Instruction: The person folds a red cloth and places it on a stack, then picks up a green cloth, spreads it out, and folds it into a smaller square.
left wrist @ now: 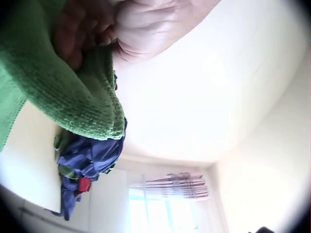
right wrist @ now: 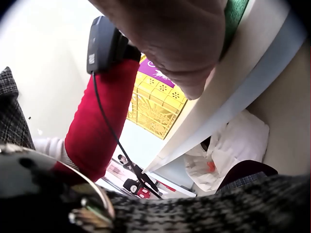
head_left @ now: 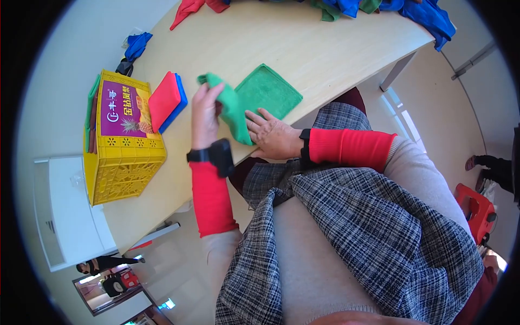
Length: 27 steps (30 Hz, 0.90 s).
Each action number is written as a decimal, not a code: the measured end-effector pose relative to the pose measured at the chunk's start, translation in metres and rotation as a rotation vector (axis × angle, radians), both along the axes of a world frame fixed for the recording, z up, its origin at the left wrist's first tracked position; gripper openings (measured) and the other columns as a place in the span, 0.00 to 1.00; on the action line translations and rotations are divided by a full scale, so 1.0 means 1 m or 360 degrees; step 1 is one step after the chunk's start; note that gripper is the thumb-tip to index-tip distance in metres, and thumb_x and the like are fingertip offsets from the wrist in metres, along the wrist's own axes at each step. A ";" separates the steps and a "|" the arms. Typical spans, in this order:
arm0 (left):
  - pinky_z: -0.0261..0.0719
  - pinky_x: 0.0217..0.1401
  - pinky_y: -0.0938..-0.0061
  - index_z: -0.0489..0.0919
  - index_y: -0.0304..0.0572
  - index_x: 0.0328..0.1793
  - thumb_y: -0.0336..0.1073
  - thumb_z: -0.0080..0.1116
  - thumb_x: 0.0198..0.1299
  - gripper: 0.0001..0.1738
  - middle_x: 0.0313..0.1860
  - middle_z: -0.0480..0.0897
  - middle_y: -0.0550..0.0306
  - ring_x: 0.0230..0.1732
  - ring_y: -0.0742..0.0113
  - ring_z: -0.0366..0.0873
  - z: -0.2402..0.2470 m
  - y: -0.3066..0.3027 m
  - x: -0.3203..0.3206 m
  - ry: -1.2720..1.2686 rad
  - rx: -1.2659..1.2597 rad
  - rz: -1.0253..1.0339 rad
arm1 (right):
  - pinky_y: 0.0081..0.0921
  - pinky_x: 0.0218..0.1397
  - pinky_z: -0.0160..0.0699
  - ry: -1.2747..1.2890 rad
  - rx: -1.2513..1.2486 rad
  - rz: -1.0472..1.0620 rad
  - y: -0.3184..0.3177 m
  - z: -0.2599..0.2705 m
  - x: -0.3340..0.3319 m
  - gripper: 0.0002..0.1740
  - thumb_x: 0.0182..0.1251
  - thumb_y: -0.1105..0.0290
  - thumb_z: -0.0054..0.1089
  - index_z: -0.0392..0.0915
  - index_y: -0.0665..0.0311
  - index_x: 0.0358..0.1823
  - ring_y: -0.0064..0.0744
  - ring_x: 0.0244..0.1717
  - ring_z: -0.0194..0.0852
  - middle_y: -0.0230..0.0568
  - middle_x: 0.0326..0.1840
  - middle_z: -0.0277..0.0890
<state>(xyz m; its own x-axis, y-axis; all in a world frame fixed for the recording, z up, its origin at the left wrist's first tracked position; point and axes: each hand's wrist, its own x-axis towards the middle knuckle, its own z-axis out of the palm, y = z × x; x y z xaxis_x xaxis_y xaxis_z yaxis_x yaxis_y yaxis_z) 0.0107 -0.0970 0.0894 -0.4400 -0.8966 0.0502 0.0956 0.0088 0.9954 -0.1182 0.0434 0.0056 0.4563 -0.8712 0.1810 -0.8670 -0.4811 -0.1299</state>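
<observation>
My left hand (head_left: 205,116) grips a lifted, bent length of green towel (head_left: 232,108) just above the table. In the left wrist view its fingers (left wrist: 73,34) curl into the towel, whose stitched hem hangs below. A flat green square of towelling (head_left: 271,91) lies on the table, and the lifted part overlaps its left side. My right hand (head_left: 273,135) rests by the table's front edge with fingers fairly straight, fingertips at the lower end of the lifted towel. In the right wrist view the palm side hides most of the green towelling (right wrist: 235,22).
A yellow crate (head_left: 127,170) with a purple label stands on the left of the table (head_left: 211,49). Folded red (head_left: 165,100) and blue cloths lean against it. Crumpled blue, green and red cloths (head_left: 346,6) lie along the far edge. A white bag (right wrist: 243,145) sits below the table.
</observation>
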 end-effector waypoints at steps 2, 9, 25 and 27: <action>0.82 0.30 0.75 0.79 0.39 0.42 0.36 0.64 0.66 0.08 0.32 0.83 0.60 0.29 0.69 0.84 -0.008 -0.004 -0.035 -0.0423 0.0144 -0.0066 | 0.54 0.84 0.42 0.0106 0.0189 0.0037 0.005 0.014 -0.007 0.44 0.68 0.38 0.53 0.69 0.69 0.70 0.51 0.79 0.52 0.52 0.75 0.63; 0.77 0.20 0.76 0.77 0.41 0.39 0.35 0.64 0.64 0.08 0.28 0.81 0.57 0.20 0.69 0.80 -0.046 0.002 -0.098 -0.0835 0.0126 -0.0077 | 0.48 0.74 0.56 -0.0200 -0.0080 0.0107 0.007 -0.013 -0.021 0.29 0.66 0.43 0.56 0.79 0.56 0.59 0.42 0.67 0.65 0.40 0.59 0.76; 0.80 0.27 0.78 0.79 0.35 0.44 0.39 0.60 0.72 0.12 0.30 0.81 0.56 0.25 0.70 0.82 -0.042 0.024 -0.083 -0.0565 -0.0095 -0.0135 | 0.50 0.77 0.52 -0.0320 -0.0077 0.0029 0.006 -0.019 -0.021 0.25 0.61 0.50 0.58 0.78 0.58 0.54 0.47 0.64 0.69 0.43 0.53 0.78; 0.82 0.34 0.77 0.79 0.33 0.48 0.35 0.55 0.74 0.10 0.32 0.81 0.56 0.30 0.68 0.83 -0.042 0.035 -0.056 -0.0565 -0.0547 0.0218 | 0.47 0.70 0.63 -0.0239 -0.0499 -0.0008 0.006 -0.022 -0.021 0.18 0.58 0.57 0.59 0.78 0.62 0.44 0.47 0.58 0.71 0.45 0.47 0.77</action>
<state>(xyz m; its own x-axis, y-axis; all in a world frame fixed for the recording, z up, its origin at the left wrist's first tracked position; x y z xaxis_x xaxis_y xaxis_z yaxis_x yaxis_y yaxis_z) -0.0450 -0.0623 0.0470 -0.3629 -0.9052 0.2213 -0.2729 0.3303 0.9036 -0.1389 0.0493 -0.0166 0.4004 -0.7646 0.5051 -0.8518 -0.5137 -0.1024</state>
